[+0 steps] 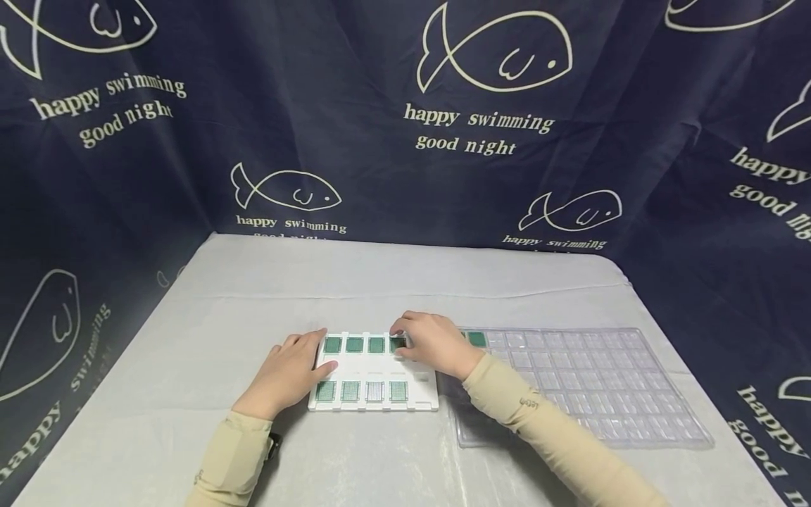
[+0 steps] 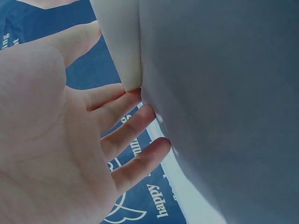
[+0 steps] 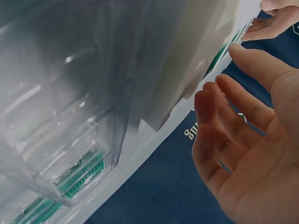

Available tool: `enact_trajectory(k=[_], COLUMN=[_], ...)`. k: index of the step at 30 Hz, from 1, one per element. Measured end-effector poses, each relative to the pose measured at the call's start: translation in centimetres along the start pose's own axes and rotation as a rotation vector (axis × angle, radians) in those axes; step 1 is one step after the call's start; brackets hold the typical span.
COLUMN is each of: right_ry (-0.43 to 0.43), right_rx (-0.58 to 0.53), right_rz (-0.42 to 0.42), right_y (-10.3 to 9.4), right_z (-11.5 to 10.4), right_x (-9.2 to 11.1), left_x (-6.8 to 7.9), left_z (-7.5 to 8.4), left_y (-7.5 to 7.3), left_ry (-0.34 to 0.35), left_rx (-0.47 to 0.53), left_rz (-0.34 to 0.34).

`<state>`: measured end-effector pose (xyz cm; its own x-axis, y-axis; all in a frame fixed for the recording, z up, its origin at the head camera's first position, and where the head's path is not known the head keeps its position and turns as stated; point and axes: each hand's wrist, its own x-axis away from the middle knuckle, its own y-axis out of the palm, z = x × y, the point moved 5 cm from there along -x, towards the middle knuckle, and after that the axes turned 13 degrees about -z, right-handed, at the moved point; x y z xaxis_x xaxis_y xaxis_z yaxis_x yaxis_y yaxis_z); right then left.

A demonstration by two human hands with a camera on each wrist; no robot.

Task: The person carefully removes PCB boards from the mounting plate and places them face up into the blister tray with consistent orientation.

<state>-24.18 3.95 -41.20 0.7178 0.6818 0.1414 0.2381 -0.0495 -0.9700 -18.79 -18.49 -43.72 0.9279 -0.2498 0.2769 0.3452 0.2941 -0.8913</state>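
A white tray [image 1: 374, 366] lies on the table with several small green circuit boards [image 1: 354, 345] in two rows. My left hand [image 1: 285, 373] rests at its left edge, fingers fairly straight along the side and thumb over the top. In the left wrist view, the fingers [image 2: 140, 121] touch the tray's edge [image 2: 119, 46]. At the far row's right end, my right hand [image 1: 437, 345] pinches a green circuit board [image 1: 397, 343] between thumb and forefinger, at tray level. In the right wrist view, the right hand [image 3: 252, 126] is near a green board [image 3: 217, 60], partly hidden.
Right of the white tray lies a clear plastic tray [image 1: 570, 387] with many compartments. A green board [image 1: 476, 339] sits in its far row, near the left end. A white cloth covers the table [image 1: 304, 282]; a dark printed curtain [image 1: 380, 141] hangs behind.
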Motion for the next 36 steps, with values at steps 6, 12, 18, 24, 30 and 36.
enact_trajectory(k=[6, 12, 18, 24, 30, 36], right_ry=[0.009, 0.034, 0.043, 0.031, 0.020, 0.016], right_rx=[0.007, 0.021, 0.025, 0.026, 0.027, 0.026], right_rz=[-0.022, -0.035, -0.031, -0.012, -0.013, -0.010], right_y=[0.30, 0.52, 0.49, 0.37, 0.40, 0.41], right_z=[-0.11, -0.13, -0.20, -0.23, -0.27, -0.27], right_x=[-0.11, -0.24, -0.24, -0.14, -0.09, -0.09], left_x=[0.18, 0.11, 0.08, 0.07, 0.07, 0.08], left_z=[0.09, 0.01, -0.06, -0.05, -0.01, 0.03], left_y=[-0.12, -0.05, -0.01, -0.06, -0.04, -0.04], left_ry=[-0.003, -0.001, -0.002, -0.003, -0.002, -0.003], left_rx=[0.006, 0.006, 0.009, 0.006, 0.010, 0.010], left_rz=[-0.005, -0.006, -0.010, -0.008, -0.011, -0.011])
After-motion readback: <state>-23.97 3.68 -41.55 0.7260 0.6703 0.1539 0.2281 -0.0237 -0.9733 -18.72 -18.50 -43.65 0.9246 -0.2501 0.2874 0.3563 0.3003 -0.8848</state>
